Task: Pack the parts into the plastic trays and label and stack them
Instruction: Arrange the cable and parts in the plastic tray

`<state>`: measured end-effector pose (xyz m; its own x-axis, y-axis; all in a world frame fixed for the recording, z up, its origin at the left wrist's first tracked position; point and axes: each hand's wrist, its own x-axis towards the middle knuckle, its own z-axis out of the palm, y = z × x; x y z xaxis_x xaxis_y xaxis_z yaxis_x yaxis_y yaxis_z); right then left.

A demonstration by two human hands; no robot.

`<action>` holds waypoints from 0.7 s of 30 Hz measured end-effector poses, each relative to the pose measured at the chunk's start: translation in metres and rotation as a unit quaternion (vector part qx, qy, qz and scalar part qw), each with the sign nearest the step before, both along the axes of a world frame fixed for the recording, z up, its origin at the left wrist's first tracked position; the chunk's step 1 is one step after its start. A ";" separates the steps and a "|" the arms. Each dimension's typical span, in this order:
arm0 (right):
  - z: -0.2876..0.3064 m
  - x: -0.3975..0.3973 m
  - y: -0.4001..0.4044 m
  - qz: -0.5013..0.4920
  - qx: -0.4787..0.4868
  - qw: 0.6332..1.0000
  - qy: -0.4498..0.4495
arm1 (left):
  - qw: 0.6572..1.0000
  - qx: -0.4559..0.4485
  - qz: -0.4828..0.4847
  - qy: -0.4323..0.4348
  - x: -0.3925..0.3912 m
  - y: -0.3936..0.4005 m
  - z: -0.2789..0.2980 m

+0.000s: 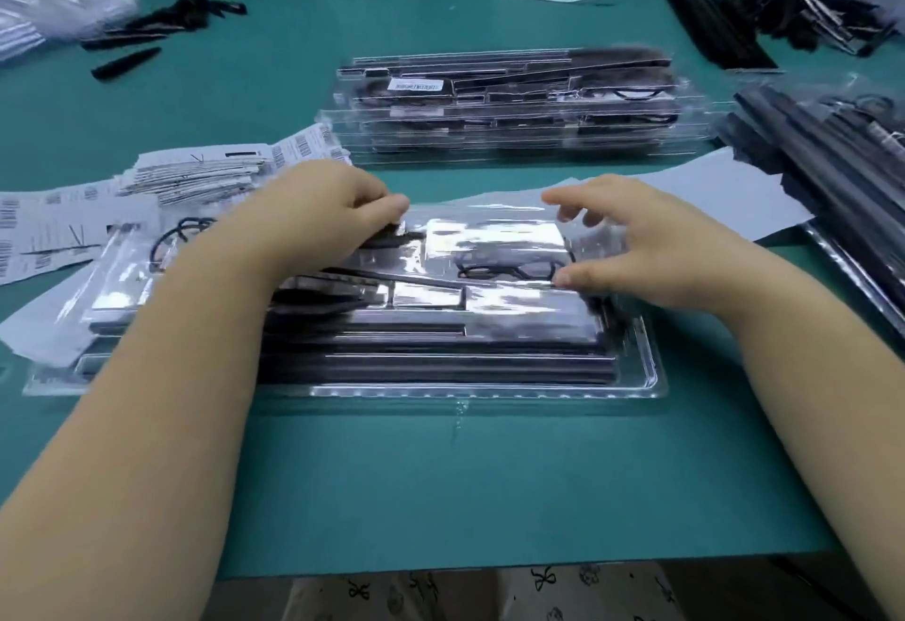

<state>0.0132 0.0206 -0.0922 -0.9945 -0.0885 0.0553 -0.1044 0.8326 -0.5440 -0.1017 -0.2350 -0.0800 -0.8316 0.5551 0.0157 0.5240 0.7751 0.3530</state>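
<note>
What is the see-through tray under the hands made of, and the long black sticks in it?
The clear moulded tray looks like thin glossy plastic: it is see-through and flashes bright glare. The long black strips lying in its slots look like dark plastic or rubber with a slight sheen; the picture cannot settle which.

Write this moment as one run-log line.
left hand: pinching black part | right hand: open, fingertips on tray | tray: packed, unlabelled | stack: behind, labelled

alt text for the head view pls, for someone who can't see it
Two bare hands work on a clear plastic tray of black parts on a green table: the left hand pinches a black strip, the right hand touches its cover. A stack of packed trays sits behind.
</note>
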 end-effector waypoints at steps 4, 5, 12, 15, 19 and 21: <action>0.004 0.007 0.000 -0.012 -0.071 0.997 0.029 | 1.000 0.023 -0.008 0.005 0.000 0.004 0.004; 0.005 0.008 0.000 -0.011 -0.087 0.996 0.031 | 1.000 0.023 -0.014 0.006 0.000 0.003 0.005; 0.003 0.010 0.003 0.000 -0.203 0.979 -0.007 | 0.996 0.086 -0.024 -0.007 0.003 0.001 0.008; -0.002 0.009 0.003 -0.041 -0.276 0.960 0.017 | 0.995 0.097 -0.019 -0.029 0.006 0.003 0.009; -0.007 0.006 0.000 -0.107 -0.247 0.962 0.033 | 0.996 0.002 -0.026 -0.087 0.006 0.002 0.007; -0.006 0.006 -0.002 -0.112 -0.229 0.967 0.025 | 0.997 -0.056 -0.007 -0.056 0.004 0.002 0.006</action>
<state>0.0195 0.0186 -0.0979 -0.9810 0.1738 0.0858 0.0152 0.5103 -0.8598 -0.0974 -0.2326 -0.0742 -0.8170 0.5594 -0.1397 0.4965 0.8058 0.3226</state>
